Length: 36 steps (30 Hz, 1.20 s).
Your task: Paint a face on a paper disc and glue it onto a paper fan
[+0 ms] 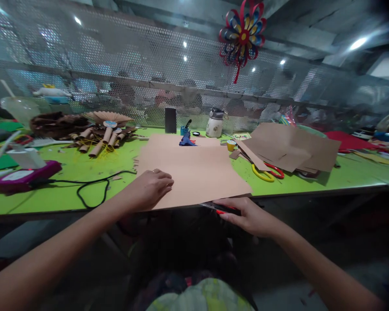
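A large sheet of brown kraft paper lies on the green table and reaches its front edge. My left hand rests palm down on the sheet's left side, its fingers slightly bent and pressing on the paper. At the front edge of the sheet, my right hand is closed round a black-and-red cutter. The cutter's narrow metal end points left, just under the paper's edge. Farther back, a blue glue gun sits on the paper.
Scissors with yellow and red handles and stacked brown sheets are on the right. A purple power block with a black cable lies left, near brown paper rolls. A white bottle stands behind.
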Each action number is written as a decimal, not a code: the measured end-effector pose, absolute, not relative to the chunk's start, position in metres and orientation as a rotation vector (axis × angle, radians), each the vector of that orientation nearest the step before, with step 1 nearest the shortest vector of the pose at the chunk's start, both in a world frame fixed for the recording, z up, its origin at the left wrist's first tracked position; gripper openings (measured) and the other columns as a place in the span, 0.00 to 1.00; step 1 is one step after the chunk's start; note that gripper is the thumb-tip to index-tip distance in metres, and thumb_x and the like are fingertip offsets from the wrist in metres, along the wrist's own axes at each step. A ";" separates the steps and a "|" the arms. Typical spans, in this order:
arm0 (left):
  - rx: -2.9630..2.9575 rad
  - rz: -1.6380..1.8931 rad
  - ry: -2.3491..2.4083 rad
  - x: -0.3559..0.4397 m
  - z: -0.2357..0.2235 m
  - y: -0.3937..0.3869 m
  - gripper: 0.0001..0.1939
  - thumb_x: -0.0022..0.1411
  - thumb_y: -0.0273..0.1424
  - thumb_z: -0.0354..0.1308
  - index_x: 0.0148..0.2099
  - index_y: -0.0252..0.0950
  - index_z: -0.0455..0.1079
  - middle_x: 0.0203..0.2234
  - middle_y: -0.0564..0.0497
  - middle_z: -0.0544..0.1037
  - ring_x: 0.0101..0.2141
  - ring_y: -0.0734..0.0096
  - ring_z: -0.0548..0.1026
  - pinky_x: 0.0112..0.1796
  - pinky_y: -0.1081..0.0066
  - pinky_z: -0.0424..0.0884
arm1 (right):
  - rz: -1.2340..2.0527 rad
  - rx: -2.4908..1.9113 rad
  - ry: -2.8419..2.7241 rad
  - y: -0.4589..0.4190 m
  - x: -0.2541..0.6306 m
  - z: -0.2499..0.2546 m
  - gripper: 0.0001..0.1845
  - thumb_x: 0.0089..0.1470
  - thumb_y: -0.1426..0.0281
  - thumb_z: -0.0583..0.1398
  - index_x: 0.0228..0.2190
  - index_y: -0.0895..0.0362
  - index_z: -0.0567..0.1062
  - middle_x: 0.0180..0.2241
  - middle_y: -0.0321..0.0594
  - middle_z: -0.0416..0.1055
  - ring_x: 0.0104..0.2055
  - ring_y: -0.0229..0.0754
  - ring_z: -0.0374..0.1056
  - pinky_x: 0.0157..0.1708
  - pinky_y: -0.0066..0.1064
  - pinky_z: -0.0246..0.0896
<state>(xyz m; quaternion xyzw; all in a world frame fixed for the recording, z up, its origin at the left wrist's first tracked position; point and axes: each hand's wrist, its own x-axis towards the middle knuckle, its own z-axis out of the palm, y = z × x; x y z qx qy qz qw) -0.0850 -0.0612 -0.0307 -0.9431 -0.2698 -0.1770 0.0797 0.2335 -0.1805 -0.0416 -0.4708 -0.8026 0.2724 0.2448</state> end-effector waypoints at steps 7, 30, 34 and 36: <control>-2.814 -0.526 -0.821 -0.095 -0.046 -0.053 0.18 0.70 0.37 0.44 0.50 0.38 0.73 0.47 0.44 0.77 0.46 0.62 0.72 0.47 0.61 0.66 | 0.799 -1.300 -2.178 -0.184 0.239 -0.042 0.23 0.59 0.62 0.59 0.55 0.53 0.71 0.55 0.41 0.72 0.56 0.47 0.67 0.57 0.40 0.60; -2.850 -0.522 -0.895 -0.095 -0.043 -0.054 0.18 0.70 0.36 0.44 0.51 0.40 0.73 0.48 0.45 0.76 0.46 0.62 0.70 0.47 0.60 0.66 | 0.717 -1.197 -2.197 -0.179 0.223 -0.040 0.21 0.59 0.64 0.60 0.53 0.53 0.73 0.52 0.43 0.74 0.54 0.48 0.70 0.56 0.42 0.62; -2.853 -0.509 -0.899 -0.094 -0.042 -0.055 0.18 0.70 0.36 0.44 0.50 0.39 0.74 0.48 0.45 0.76 0.46 0.62 0.70 0.47 0.60 0.66 | 0.727 -1.218 -2.217 -0.185 0.231 -0.042 0.22 0.59 0.64 0.59 0.54 0.53 0.72 0.54 0.42 0.72 0.55 0.47 0.68 0.57 0.41 0.60; -2.859 -0.509 -0.900 -0.093 -0.042 -0.055 0.18 0.70 0.36 0.44 0.51 0.39 0.74 0.48 0.45 0.76 0.47 0.62 0.70 0.48 0.60 0.66 | 0.734 -1.234 -2.214 -0.188 0.234 -0.042 0.22 0.60 0.64 0.59 0.55 0.52 0.71 0.55 0.42 0.72 0.56 0.47 0.68 0.57 0.41 0.61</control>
